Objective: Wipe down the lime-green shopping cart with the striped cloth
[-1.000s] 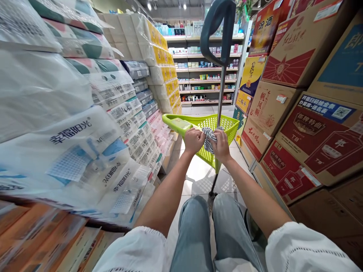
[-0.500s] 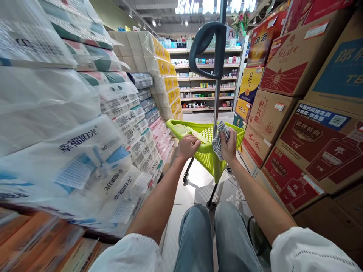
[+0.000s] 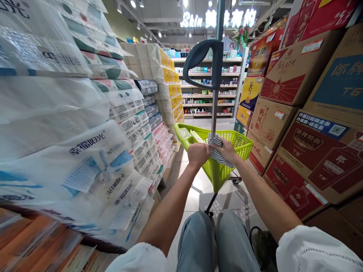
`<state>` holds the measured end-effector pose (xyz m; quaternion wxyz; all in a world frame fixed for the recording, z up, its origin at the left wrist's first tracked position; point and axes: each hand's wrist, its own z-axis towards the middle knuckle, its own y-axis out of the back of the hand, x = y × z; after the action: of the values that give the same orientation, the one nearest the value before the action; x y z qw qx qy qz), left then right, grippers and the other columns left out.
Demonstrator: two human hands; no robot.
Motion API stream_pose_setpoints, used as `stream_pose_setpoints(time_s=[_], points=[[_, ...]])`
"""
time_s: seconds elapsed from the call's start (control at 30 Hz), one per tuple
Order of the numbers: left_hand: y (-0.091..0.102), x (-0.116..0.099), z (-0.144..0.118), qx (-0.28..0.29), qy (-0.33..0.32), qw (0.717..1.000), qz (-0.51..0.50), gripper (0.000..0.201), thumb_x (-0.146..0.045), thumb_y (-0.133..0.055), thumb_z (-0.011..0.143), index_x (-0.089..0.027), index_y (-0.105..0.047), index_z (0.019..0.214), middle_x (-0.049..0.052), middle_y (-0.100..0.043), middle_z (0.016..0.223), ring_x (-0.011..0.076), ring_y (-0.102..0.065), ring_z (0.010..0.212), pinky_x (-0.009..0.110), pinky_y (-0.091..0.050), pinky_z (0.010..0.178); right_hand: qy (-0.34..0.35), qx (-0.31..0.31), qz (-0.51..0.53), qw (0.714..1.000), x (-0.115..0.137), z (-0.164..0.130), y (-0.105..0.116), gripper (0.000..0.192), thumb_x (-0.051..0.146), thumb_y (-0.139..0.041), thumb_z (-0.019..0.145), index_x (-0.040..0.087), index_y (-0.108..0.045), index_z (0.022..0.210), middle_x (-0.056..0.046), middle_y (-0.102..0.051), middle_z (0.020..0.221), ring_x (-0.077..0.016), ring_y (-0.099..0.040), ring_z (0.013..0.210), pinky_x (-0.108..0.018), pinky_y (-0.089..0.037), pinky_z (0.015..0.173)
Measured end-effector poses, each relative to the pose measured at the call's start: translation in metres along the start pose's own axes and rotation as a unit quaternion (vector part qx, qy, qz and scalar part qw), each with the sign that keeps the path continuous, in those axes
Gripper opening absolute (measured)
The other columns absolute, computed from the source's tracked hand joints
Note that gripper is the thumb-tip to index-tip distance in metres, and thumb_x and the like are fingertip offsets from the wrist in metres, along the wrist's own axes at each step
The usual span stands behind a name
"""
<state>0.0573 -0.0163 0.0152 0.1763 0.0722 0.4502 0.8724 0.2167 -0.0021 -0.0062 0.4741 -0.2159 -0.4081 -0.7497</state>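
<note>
Since half a second ago the right hand point(image 3: 227, 150) has carried the striped cloth point(image 3: 217, 151) from the basket's side wall up to its near rim. It presses the cloth there, fingers spread over it. Just beside, the left hand point(image 3: 197, 154) is closed around the rim of the green basket point(image 3: 241, 141), whose pole rises directly behind the cloth.

Lime-green basket point(image 3: 227, 145), grey handle point(image 3: 204, 62), grey-and-white striped cloth point(image 3: 217, 153), red and tan boxes point(image 3: 309, 151), blue jeans point(image 3: 215, 241).

Shop aisle: tiled floor point(image 3: 198, 189), tissue packs point(image 3: 85, 151) left, cartons point(image 3: 312, 143) right, ceiling spots.
</note>
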Motion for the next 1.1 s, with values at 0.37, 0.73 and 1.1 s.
stream_pose_setpoints(time_s=[0.37,0.73,1.1], points=[[-0.003,0.017,-0.004,-0.041,-0.003,0.999,-0.03,0.054,-0.033,-0.027,0.095,-0.012,-0.068,0.068,0.01,-0.064,0.066,0.0156,-0.053,0.058,0.028,-0.031,0.059,0.063,-0.019,0.154,0.986,0.078,0.072,0.028,0.04,0.056,-0.063,0.074,0.022,-0.06,0.094,0.0,-0.066,0.087,-0.016,-0.06,0.079,-0.026,-0.048,0.066],[0.007,0.025,0.005,-0.152,0.055,0.961,-0.222,0.043,-0.037,-0.027,0.098,-0.017,-0.065,0.09,0.008,-0.068,0.09,0.0184,-0.061,0.089,0.031,-0.044,0.081,-0.015,0.045,0.087,0.995,0.026,0.005,-0.004,0.036,0.053,-0.062,0.076,0.021,-0.063,0.094,0.0,-0.068,0.088,-0.0176,-0.061,0.08,-0.029,-0.047,0.071],[0.104,0.005,0.09,-0.19,0.012,0.881,-0.434,0.041,-0.045,-0.047,0.091,-0.021,-0.062,0.121,0.004,-0.064,0.121,0.0204,-0.059,0.114,0.032,-0.046,0.095,0.06,-0.049,0.114,0.99,0.103,0.081,0.034,0.047,0.057,-0.062,0.074,0.021,-0.063,0.105,-0.002,-0.068,0.098,-0.0204,-0.061,0.089,-0.03,-0.049,0.074]])
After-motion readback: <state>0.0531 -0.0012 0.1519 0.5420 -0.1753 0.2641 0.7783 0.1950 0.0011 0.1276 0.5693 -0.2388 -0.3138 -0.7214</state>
